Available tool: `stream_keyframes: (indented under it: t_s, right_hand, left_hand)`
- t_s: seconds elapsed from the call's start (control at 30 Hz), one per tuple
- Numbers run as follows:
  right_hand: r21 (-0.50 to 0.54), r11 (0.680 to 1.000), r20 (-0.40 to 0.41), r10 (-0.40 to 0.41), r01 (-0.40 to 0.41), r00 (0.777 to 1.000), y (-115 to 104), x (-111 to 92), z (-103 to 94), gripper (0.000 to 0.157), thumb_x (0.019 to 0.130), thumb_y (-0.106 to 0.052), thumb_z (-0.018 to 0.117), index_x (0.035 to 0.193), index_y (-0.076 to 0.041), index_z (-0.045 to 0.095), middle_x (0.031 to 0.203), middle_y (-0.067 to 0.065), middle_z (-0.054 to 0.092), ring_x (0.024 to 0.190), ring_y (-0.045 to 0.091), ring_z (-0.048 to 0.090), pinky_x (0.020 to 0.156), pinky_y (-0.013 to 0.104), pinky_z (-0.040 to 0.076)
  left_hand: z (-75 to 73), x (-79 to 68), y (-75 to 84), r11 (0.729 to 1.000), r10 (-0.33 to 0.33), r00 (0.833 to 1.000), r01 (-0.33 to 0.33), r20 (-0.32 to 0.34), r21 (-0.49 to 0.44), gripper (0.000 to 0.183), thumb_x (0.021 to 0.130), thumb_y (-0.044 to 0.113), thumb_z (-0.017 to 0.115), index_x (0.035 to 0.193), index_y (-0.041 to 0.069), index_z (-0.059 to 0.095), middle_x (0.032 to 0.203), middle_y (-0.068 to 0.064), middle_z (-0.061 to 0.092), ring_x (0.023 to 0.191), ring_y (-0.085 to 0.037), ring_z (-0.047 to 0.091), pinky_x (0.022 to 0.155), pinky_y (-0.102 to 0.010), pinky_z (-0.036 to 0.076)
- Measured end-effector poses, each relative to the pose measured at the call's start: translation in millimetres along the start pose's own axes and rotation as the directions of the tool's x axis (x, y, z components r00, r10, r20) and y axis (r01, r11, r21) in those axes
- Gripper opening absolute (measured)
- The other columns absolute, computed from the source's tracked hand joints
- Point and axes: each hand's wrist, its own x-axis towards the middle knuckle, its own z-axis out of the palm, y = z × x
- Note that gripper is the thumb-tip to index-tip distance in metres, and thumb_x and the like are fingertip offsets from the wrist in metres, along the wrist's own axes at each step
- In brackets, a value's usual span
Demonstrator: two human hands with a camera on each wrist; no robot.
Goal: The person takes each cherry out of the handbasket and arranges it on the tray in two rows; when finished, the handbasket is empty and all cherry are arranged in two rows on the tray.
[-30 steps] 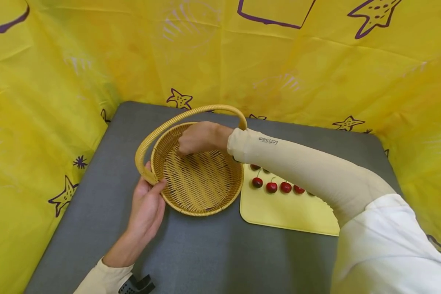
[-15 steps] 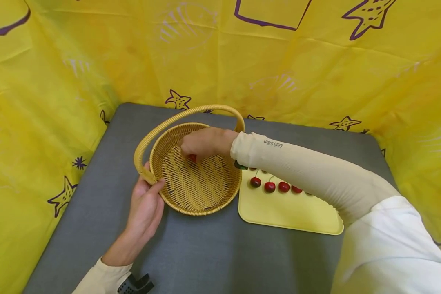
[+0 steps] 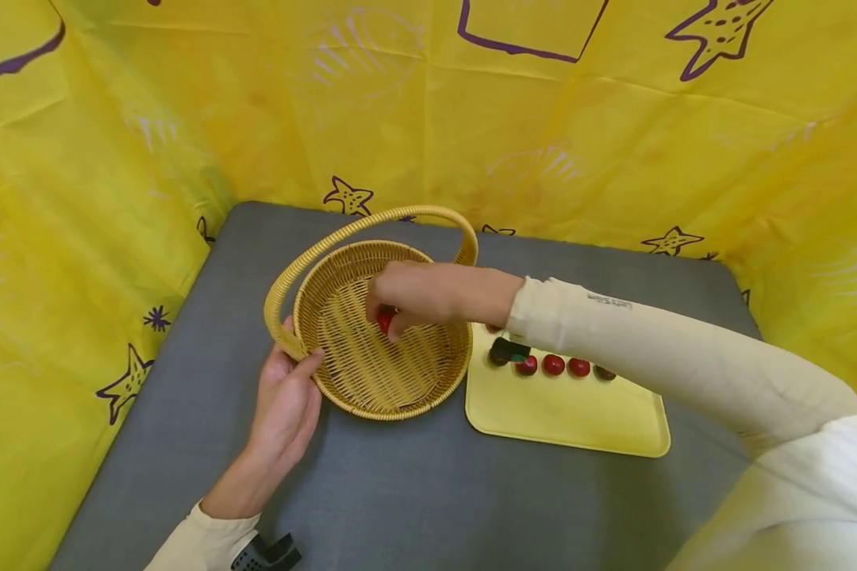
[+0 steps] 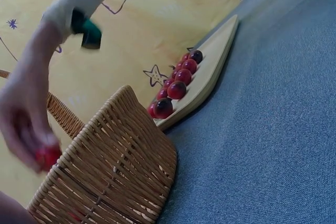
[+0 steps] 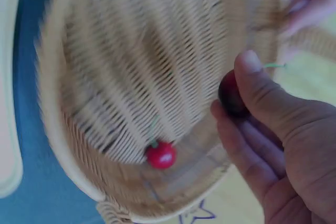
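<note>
A round wicker basket (image 3: pixel 382 373) with an arched handle (image 3: pixel 371 226) stands on the grey table. My left hand (image 3: pixel 286 396) grips its left side where the handle joins, thumb on the rim and fingers behind. Inside the basket's opening, my right hand (image 3: pixel 428 293) pinches a dark red cherry (image 5: pixel 231 95) between thumb and fingers; a green stem sticks out past the thumb. Another red cherry (image 5: pixel 161 155), stem attached, lies in the basket near the wall in the right wrist view. In the head view the right hand hides that spot.
Right of the basket lies a pale yellow tray (image 3: pixel 564 420) with several cherries (image 4: pixel 177 89) in rows, partly covered by the right forearm in the head view. A yellow patterned cloth (image 3: pixel 428 103) hangs around the table (image 3: pixel 414 492).
My right hand has shifted right and slightly toward me over the basket, and the cherry in its fingers has come into view. The left hand and basket stay nearly still.
</note>
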Motion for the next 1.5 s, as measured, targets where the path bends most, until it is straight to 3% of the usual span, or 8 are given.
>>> stream_keyframes:
  t_s: [0.2,0.4,0.73,0.97,1.1,1.17,1.3,1.5]
  right_hand:
    - [0.218,0.976,-0.204,0.066,-0.021,0.977,-25,-74,4.6,0.028,0.09,-0.023,0.085,0.114,-0.012,0.079,0.104,-0.007,0.073,0.093,0.001,0.069,0.084,0.019,0.057]
    - [0.394,0.909,-0.305,0.271,-0.138,0.913,-21,-146,17.5,0.036,0.085,-0.025,0.09,0.119,-0.018,0.081,0.11,-0.01,0.076,0.095,0.001,0.073,0.083,0.024,0.061]
    - [0.465,0.773,-0.387,0.616,-0.431,0.686,10,-258,74.0,0.031,0.086,-0.025,0.089,0.116,-0.021,0.083,0.109,-0.009,0.078,0.088,0.006,0.074,0.072,0.025,0.06]
    - [0.582,0.56,-0.288,0.82,-0.59,0.495,29,-311,115.5,0.044,0.091,-0.037,0.084,0.128,-0.014,0.078,0.107,0.002,0.081,0.093,0.003,0.074,0.075,0.02,0.056]
    - [0.607,0.471,-0.235,0.876,-0.641,0.42,38,-328,133.7,0.054,0.093,-0.042,0.081,0.133,-0.007,0.073,0.111,0.008,0.08,0.094,0.006,0.074,0.076,0.018,0.055]
    - [0.61,0.441,-0.211,0.891,-0.658,0.402,43,-334,141.4,0.057,0.095,-0.045,0.079,0.134,-0.004,0.072,0.112,0.009,0.08,0.095,0.007,0.073,0.076,0.018,0.054]
    - [0.663,0.402,-0.171,0.902,-0.632,0.395,50,-339,156.1,0.056,0.096,-0.043,0.078,0.135,-0.003,0.071,0.112,0.009,0.08,0.096,0.003,0.071,0.077,0.018,0.054]
    - [0.681,0.403,-0.18,0.901,-0.611,0.394,58,-335,173.4,0.055,0.095,-0.041,0.08,0.132,0.0,0.072,0.108,0.01,0.081,0.091,0.003,0.073,0.074,0.02,0.054]
  left_hand:
    - [1.3,-2.0,1.2,1.0,0.0,1.0,0.0,-0.009,0.006,0.077,0.108,-0.011,0.036,0.17,0.01,-0.004,0.178,0.001,0.003,0.161,-0.011,0.007,0.13,-0.029,0.013]
    - [1.3,-3.4,1.6,1.0,0.0,1.0,0.0,-0.009,0.011,0.077,0.108,-0.011,0.036,0.17,0.011,-0.005,0.178,0.001,0.001,0.161,-0.01,0.006,0.13,-0.028,0.013]
    - [-0.3,-4.4,0.9,1.0,0.008,1.0,-0.008,-0.005,0.006,0.077,0.108,-0.012,0.035,0.169,0.009,-0.007,0.178,-0.001,-0.002,0.161,-0.012,0.003,0.13,-0.029,0.01]
    - [1.3,-3.6,0.5,1.0,0.012,1.0,-0.013,0.01,0.011,0.078,0.108,-0.012,0.036,0.169,0.009,-0.007,0.178,-0.002,-0.002,0.162,-0.013,0.003,0.13,-0.029,0.011]
    - [0.6,-3.5,-0.8,1.0,0.016,1.0,-0.016,0.019,0.02,0.077,0.108,-0.013,0.035,0.17,0.01,-0.006,0.178,-0.003,-0.002,0.162,-0.014,0.002,0.131,-0.031,0.01]
    - [0.0,-3.4,-1.5,1.0,0.02,1.0,-0.02,0.022,0.021,0.077,0.108,-0.013,0.034,0.17,0.01,-0.005,0.178,-0.003,-0.001,0.162,-0.015,0.002,0.131,-0.032,0.01]
    - [-0.5,-3.0,-2.3,0.999,0.031,0.999,-0.032,0.028,0.019,0.076,0.107,-0.013,0.034,0.17,0.009,-0.003,0.178,-0.005,0.002,0.162,-0.016,0.004,0.131,-0.032,0.01]
    - [0.0,-3.8,-1.9,0.999,0.038,0.999,-0.039,0.036,0.019,0.075,0.108,-0.013,0.034,0.17,0.01,0.0,0.177,-0.005,0.005,0.162,-0.016,0.006,0.131,-0.033,0.01]
